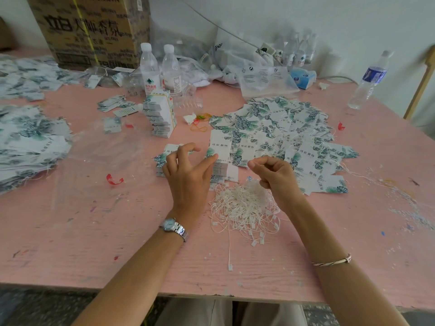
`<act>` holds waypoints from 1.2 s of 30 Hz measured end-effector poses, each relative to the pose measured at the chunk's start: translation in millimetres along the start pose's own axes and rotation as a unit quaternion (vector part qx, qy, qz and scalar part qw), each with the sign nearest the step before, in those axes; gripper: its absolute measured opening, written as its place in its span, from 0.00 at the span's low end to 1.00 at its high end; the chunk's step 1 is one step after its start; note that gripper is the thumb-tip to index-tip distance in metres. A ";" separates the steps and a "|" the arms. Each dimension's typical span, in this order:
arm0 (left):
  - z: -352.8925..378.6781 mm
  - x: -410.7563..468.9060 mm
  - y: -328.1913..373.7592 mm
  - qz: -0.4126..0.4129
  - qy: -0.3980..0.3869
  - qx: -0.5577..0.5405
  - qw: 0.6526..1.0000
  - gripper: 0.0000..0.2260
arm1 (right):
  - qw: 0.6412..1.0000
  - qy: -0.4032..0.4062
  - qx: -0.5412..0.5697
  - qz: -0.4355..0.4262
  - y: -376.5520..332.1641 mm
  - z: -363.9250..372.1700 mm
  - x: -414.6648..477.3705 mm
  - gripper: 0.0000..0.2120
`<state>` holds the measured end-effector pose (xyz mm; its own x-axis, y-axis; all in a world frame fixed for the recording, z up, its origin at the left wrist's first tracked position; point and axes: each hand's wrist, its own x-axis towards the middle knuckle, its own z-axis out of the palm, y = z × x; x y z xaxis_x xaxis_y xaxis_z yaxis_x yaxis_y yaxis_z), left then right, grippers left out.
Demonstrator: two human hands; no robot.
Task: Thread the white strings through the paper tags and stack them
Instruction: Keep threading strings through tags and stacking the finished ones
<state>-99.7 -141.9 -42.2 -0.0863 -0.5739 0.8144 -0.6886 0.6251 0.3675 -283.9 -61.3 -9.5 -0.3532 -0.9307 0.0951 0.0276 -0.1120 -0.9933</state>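
The bench [94,231] is pale pink, flecked with small paint-like spots. The paper tags [282,128] spread toward 1 o'clock are white with teal and dark green leaf prints and dark printed characters. The same pattern shows on the heaps at 9 o'clock [30,137]. The white strings [242,203] at centre carry small white tabs. A red scrap [114,179] lies at 8 o'clock. At 12 o'clock, a yellow band [171,107] wraps a tag stack, beside orange, yellow and green rubber bands [200,121]. At 11 o'clock, the cardboard box [94,29] is brown with black print and a yellow strap. Clear bottles [150,69] have white caps. The bottle [369,78] at 2 o'clock has a blue label. The wristwatch [173,227] is silver with a pale blue face.
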 end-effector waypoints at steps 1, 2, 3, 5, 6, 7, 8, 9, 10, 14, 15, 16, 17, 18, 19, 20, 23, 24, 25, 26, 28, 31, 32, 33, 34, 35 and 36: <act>-0.1 0.4 0.0 0.013 0.018 -0.003 1.000 0.09 | 1.000 0.000 -0.003 -0.001 0.4 0.0 0.0 0.05; -0.5 0.7 0.1 0.031 0.040 -0.007 0.999 0.08 | 1.000 -0.001 -0.003 -0.001 0.8 0.2 -0.1 0.05; -1.2 1.0 0.5 0.052 0.062 -0.011 0.997 0.07 | 1.000 -0.001 0.001 0.000 1.1 0.5 0.1 0.04; -2.9 0.7 2.4 0.103 0.092 -0.028 0.990 0.03 | 1.000 -0.009 0.023 0.006 1.5 0.8 0.0 0.05; -3.5 0.2 3.8 0.131 0.095 -0.041 0.986 0.02 | 0.999 -0.015 0.039 0.010 1.8 0.4 0.2 0.07; -4.0 -0.8 5.5 0.158 0.095 -0.054 0.981 0.02 | 0.998 -0.022 0.056 0.013 1.9 -0.1 0.4 0.09; -4.5 -1.7 7.4 0.184 0.091 -0.064 0.977 0.02 | 0.997 -0.028 0.072 0.013 1.8 -0.4 0.4 0.09; -5.1 -2.4 9.3 0.209 0.087 -0.070 0.972 0.02 | 0.996 -0.031 0.085 0.011 1.5 -0.6 0.4 0.08; -5.8 -2.8 11.4 0.231 0.081 -0.074 0.967 0.02 | 0.995 -0.029 0.094 0.007 1.5 -0.6 0.6 0.07; -5.8 -6.1 16.8 0.285 0.046 -0.090 0.953 0.04 | 0.998 0.005 0.060 -0.023 3.5 0.2 0.2 0.04; -5.0 -7.6 17.0 0.290 0.030 -0.098 0.951 0.05 | 0.998 0.012 0.051 -0.030 4.4 0.3 0.1 0.04; -4.2 -9.0 17.0 0.289 0.009 -0.111 0.951 0.07 | 0.998 0.016 0.049 -0.035 5.2 0.0 0.0 0.04; -3.4 -10.9 17.6 0.280 -0.016 -0.129 0.951 0.10 | 0.998 0.020 0.052 -0.040 5.9 -0.7 0.1 0.04; -2.8 -12.3 18.9 0.260 -0.040 -0.149 0.953 0.15 | 0.997 0.023 0.055 -0.043 6.5 -1.6 0.5 0.04; -2.5 -13.4 19.7 0.230 -0.057 -0.170 0.957 0.19 | 0.997 0.025 0.060 -0.045 7.1 -2.7 1.0 0.04; -2.3 -13.7 19.8 0.190 -0.066 -0.192 0.960 0.23 | 0.997 0.024 0.065 -0.045 7.6 -3.5 1.6 0.04; -1.2 -11.1 16.2 0.043 -0.063 -0.268 0.960 0.24 | 0.997 0.005 0.061 -0.048 8.9 -4.0 2.4 0.03; -0.3 -10.1 14.2 0.002 -0.063 -0.286 0.956 0.23 | 0.997 -0.005 0.054 -0.051 9.8 -2.9 2.2 0.03; 1.0 -9.8 12.0 -0.033 -0.067 -0.301 0.951 0.23 | 0.997 -0.016 0.048 -0.053 11.0 -1.4 2.0 0.03; 2.1 -10.1 10.1 -0.064 -0.075 -0.315 0.944 0.23 | 0.997 -0.026 0.043 -0.055 11.9 0.3 1.7 0.03; 3.1 -10.7 9.3 -0.115 -0.102 -0.338 0.928 0.22 | 0.996 -0.051 0.035 -0.061 13.8 3.4 0.5 0.03; 4.2 -11.7 11.1 -0.135 -0.131 -0.365 0.912 0.15 | 0.994 -0.081 0.023 -0.073 15.1 5.8 -1.6 0.03; 4.4 -12.0 11.6 -0.139 -0.132 -0.381 0.905 0.10 | 0.993 -0.087 0.023 -0.077 14.8 6.6 -2.2 0.02; 4.0 -11.7 12.2 -0.152 -0.132 -0.399 0.895 0.07 | 0.992 -0.091 0.024 -0.081 14.8 7.2 -2.4 0.03; 3.3 -11.0 12.3 -0.169 -0.131 -0.414 0.885 0.06 | 0.992 -0.094 0.026 -0.084 14.8 7.7 -2.4 0.04; 2.7 -9.9 12.3 -0.186 -0.130 -0.426 0.876 0.07 | 0.992 -0.094 0.027 -0.085 15.0 7.6 -2.4 0.05; 2.2 -9.1 12.4 -0.198 -0.129 -0.434 0.869 0.07 | 0.992 -0.091 0.028 -0.083 14.8 7.4 -2.4 0.05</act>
<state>-109.0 -130.1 -46.1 -0.2013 -0.8646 0.4604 0.0924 0.4511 0.8877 -275.8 -63.2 -24.0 -0.1819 -0.9450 0.2720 0.0362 -0.2828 -0.9585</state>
